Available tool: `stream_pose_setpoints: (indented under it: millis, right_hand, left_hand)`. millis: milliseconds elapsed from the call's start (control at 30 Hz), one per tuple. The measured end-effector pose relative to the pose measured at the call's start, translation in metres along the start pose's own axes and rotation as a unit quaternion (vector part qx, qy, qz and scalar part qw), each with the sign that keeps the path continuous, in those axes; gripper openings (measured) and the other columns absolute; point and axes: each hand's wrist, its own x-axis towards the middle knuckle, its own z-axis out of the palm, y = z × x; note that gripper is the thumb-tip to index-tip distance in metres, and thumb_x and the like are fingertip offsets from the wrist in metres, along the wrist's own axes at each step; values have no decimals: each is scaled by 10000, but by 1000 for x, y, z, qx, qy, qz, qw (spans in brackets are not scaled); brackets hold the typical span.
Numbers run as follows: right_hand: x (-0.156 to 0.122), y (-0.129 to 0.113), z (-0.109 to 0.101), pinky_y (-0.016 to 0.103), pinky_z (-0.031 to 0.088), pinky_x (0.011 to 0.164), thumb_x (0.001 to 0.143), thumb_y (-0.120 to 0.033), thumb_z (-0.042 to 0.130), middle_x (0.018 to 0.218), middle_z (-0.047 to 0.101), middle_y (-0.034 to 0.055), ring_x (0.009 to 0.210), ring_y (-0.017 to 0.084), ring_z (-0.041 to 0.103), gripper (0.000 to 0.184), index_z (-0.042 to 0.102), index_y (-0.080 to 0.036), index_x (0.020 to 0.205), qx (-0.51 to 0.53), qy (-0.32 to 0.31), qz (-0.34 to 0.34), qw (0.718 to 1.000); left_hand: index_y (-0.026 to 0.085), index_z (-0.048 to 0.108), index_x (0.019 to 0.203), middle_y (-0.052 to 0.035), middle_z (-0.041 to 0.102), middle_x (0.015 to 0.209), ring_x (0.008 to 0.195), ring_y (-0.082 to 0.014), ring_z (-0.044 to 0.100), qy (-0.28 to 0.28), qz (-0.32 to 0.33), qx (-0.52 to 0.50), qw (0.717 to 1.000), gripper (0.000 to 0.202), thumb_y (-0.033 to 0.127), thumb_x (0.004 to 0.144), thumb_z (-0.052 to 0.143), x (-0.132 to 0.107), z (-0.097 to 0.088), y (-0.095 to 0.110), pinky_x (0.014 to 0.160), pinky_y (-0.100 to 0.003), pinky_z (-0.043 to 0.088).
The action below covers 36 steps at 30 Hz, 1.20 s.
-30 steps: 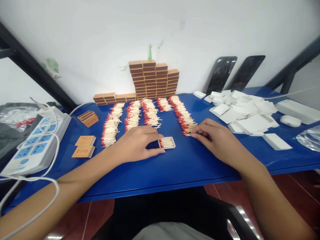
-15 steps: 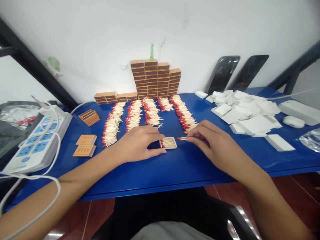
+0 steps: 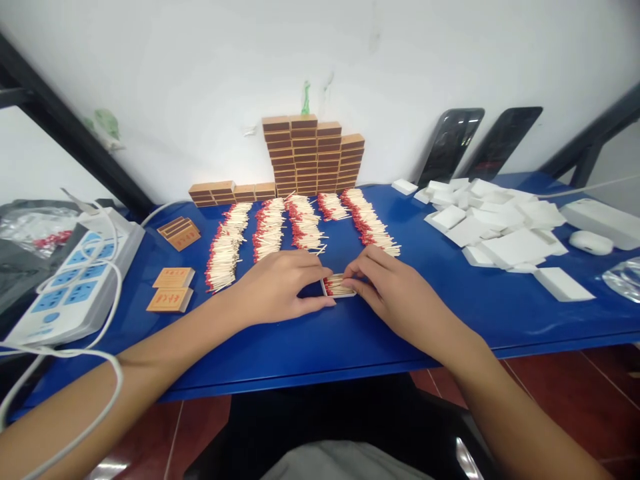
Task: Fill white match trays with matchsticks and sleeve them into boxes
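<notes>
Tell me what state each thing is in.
Small white tray, open, matches inside
Loose matches, unlit, lying in rows
Brown matchboxes, stacked against the wall
Two orange boxes, labels up
White box pieces, heaped loosely
Rounded white case, shut
Black slabs, leaning on the wall
Power strip, on or off unclear

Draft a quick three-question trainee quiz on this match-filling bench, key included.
1. Multiple choice. What is the left hand touching?
A) The power strip
B) The small white tray
C) The wall

2. True or false. The right hand is over the heap of loose white box pieces.

3. Count. How many separate bunches of matches lie on the blue tabletop, leaving out those in the tray?

Key
1: B.
2: False; its fingertips are at the small white tray.
3: Five.
</notes>
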Motion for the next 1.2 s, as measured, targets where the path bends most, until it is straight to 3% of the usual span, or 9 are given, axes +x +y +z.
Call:
stream_pose_setpoints:
  millis: [333, 567, 767, 1000, 1200]
  right_hand:
    - [-5, -1, -5, 363, 554, 872, 1080, -232, 589, 1063, 679, 57, 951, 201, 680, 130, 718, -219, 1087, 78, 13, 6, 997]
    - [-21, 7, -1, 372, 574, 886, 1073, -203, 585, 1061, 677, 69, 955, 210, 684, 188, 753, -223, 1153, 77, 49, -29, 995]
    - [-16, 5, 2, 363, 580, 855, 1056, -191, 616, 1038, 678, 66, 920, 201, 689, 171, 749, -214, 1161, 55, 79, -41, 995]
    - [-11, 1, -1, 333, 561, 772, 1046, -223, 640, 1017, 689, 59, 880, 199, 696, 116, 754, -218, 1068, 30, 87, -7, 996]
    - [-28, 38, -19, 365, 546, 716, 1044, -303, 636, 1043, 687, 52, 735, 183, 636, 147, 757, -249, 1109, -14, 93, 80, 992]
  left_hand:
    - [185, 770, 1156, -64, 791, 1068, 963, -228, 757, 4, 0, -1, 1000, 312, 455, 1010, 714, 1, -1, 0, 850, -334, 572]
    - [188, 768, 1163, -63, 796, 1084, 977, -225, 759, 7, -4, 1, 1000, 305, 447, 1008, 720, 1, -1, 1, 869, -331, 576]
    - [179, 770, 1173, -63, 795, 1057, 961, -222, 758, 0, -2, -7, 1000, 310, 440, 1015, 711, 1, -2, 0, 873, -337, 575]
    - [186, 765, 1190, -65, 796, 1079, 975, -219, 756, -1, -5, -4, 1000, 311, 437, 1015, 712, 1, -2, 1, 879, -333, 575]
    - [164, 766, 1203, -79, 795, 1084, 988, -230, 762, 2, -1, 1, 1000, 345, 449, 1017, 708, 1, -1, 1, 890, -345, 584]
